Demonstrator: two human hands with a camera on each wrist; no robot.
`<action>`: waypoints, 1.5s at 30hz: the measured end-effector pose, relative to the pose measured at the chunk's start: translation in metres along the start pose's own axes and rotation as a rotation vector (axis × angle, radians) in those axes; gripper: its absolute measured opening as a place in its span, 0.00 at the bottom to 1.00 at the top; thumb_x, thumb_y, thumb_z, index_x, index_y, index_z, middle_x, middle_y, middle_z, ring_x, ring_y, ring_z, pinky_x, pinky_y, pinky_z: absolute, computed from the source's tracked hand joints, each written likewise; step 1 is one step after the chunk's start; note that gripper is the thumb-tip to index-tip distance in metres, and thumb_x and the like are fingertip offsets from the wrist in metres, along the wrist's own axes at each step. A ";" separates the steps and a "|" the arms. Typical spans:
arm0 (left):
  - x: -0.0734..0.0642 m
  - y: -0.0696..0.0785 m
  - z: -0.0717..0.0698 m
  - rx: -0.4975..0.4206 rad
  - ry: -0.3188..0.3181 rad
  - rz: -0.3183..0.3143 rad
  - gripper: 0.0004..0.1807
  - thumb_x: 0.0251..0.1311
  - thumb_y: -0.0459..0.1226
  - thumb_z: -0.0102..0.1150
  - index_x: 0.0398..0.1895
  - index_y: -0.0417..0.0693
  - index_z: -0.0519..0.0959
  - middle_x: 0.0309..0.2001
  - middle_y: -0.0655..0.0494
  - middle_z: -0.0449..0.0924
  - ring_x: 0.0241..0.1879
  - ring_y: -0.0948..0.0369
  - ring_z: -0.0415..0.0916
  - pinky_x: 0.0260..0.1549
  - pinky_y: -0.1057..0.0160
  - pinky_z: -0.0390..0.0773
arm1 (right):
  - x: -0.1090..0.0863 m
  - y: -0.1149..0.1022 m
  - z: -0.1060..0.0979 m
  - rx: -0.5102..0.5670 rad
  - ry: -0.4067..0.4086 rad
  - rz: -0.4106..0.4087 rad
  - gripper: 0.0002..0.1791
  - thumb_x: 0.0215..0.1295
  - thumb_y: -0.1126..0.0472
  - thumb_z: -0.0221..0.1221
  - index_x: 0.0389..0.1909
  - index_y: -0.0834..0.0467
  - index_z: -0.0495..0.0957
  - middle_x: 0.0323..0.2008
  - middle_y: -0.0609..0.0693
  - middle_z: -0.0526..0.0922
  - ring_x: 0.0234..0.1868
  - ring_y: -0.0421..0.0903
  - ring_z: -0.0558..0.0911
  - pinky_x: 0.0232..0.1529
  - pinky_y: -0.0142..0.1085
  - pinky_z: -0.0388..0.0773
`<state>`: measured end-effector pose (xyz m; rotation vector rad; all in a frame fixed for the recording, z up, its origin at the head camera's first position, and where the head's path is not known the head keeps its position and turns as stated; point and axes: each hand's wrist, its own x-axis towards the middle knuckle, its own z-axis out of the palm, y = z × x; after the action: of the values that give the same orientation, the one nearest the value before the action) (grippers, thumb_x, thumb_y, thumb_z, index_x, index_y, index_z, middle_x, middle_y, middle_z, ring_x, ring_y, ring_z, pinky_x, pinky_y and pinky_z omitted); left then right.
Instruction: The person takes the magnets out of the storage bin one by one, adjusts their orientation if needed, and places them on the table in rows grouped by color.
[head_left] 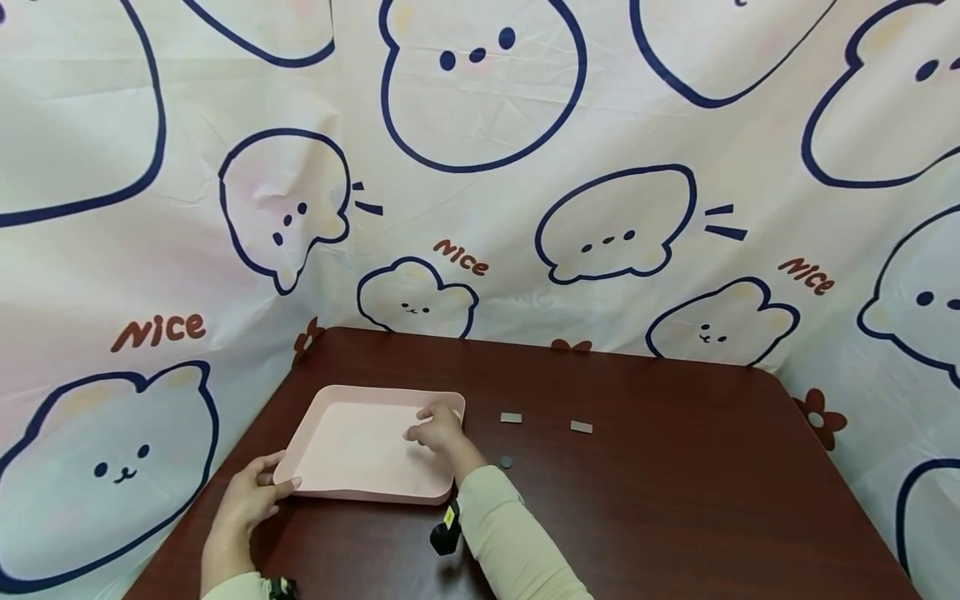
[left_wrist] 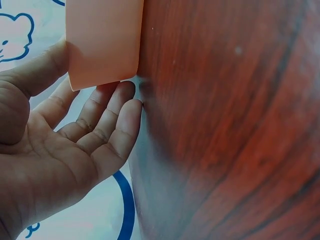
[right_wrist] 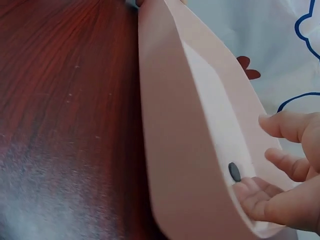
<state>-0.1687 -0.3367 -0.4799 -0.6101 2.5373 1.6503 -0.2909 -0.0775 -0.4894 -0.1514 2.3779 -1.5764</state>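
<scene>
A shallow pale pink tray (head_left: pixel 360 442) lies on the dark table. At its near left corner my left hand (head_left: pixel 251 500) grips the rim; in the left wrist view the thumb is at the tray wall (left_wrist: pixel 105 40) and the fingers curl below the corner. My right hand (head_left: pixel 438 433) is over the tray's right side, fingers spread apart. Beside the tip of one of its digits, inside the tray, the right wrist view shows a small dark oval disc (right_wrist: pixel 234 172); whether they touch I cannot tell.
To the right of the tray, two small light grey rectangular pieces (head_left: pixel 511 417) lie on the reddish-brown table (head_left: pixel 637 500). A small dark round disc (head_left: pixel 506 462) is nearer the right sleeve. A printed cloth (head_left: pixel 480 208) hangs behind and beside the table.
</scene>
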 end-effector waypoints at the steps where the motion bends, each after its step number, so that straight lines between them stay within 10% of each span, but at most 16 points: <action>1: 0.000 0.000 0.000 0.002 0.000 0.002 0.38 0.52 0.33 0.65 0.64 0.30 0.58 0.41 0.37 0.71 0.34 0.58 0.72 0.31 0.55 0.77 | 0.000 0.001 0.001 0.011 -0.007 -0.001 0.20 0.48 0.64 0.69 0.43 0.63 0.76 0.23 0.49 0.78 0.26 0.43 0.78 0.30 0.35 0.74; 7: 0.000 0.000 -0.001 0.008 0.003 0.010 0.38 0.52 0.34 0.66 0.64 0.30 0.58 0.41 0.38 0.72 0.33 0.58 0.72 0.31 0.55 0.77 | 0.001 0.009 0.008 0.047 -0.050 -0.021 0.20 0.48 0.65 0.69 0.45 0.60 0.77 0.32 0.50 0.76 0.31 0.46 0.77 0.34 0.37 0.75; 17: 0.000 0.000 -0.001 0.014 0.007 0.007 0.38 0.53 0.34 0.65 0.64 0.31 0.58 0.41 0.38 0.73 0.33 0.59 0.72 0.31 0.56 0.76 | 0.001 0.011 0.019 -0.223 0.212 -0.121 0.13 0.33 0.70 0.71 0.26 0.59 0.83 0.33 0.52 0.72 0.39 0.47 0.72 0.41 0.31 0.71; 33: -0.002 0.001 0.002 0.045 0.002 0.016 0.37 0.53 0.34 0.65 0.64 0.31 0.59 0.40 0.39 0.73 0.33 0.58 0.72 0.30 0.56 0.76 | -0.001 0.008 0.005 -0.378 0.038 -0.095 0.12 0.33 0.70 0.74 0.21 0.57 0.83 0.31 0.49 0.76 0.33 0.42 0.71 0.36 0.27 0.70; 45: -0.002 0.004 0.001 0.038 -0.003 0.019 0.37 0.54 0.34 0.65 0.64 0.31 0.58 0.41 0.37 0.73 0.33 0.59 0.72 0.30 0.55 0.75 | 0.002 0.011 0.006 -0.476 0.078 -0.195 0.10 0.31 0.67 0.76 0.13 0.56 0.83 0.27 0.48 0.71 0.35 0.45 0.71 0.41 0.29 0.70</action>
<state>-0.1686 -0.3338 -0.4765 -0.5819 2.5737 1.6036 -0.2902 -0.0789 -0.5017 -0.4367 2.8341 -1.0715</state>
